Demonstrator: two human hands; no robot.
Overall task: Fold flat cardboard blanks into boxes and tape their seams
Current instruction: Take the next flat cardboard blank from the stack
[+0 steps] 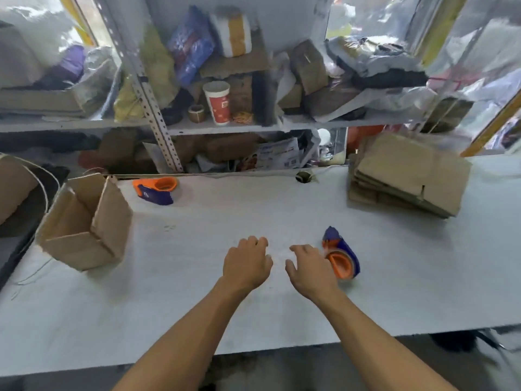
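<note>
My left hand [246,262] and my right hand [308,268] hover side by side over the middle of the white table [225,306], palms down, fingers loosely bent, holding nothing. Just right of my right hand lies an orange and blue tape dispenser [342,256], close to its fingers. A folded cardboard box [84,221], top open, stands tilted at the table's left edge. At the back right lies a stack of flat cardboard blanks [406,179]. A second orange and blue tape dispenser [158,190] rests at the back left.
Behind the table, metal shelving [158,119] holds a red and white paper cup [217,102], a tape roll [196,112], bags and cardboard. A round hole [304,176] sits in the table's far edge. Plastic sheeting hangs on both sides.
</note>
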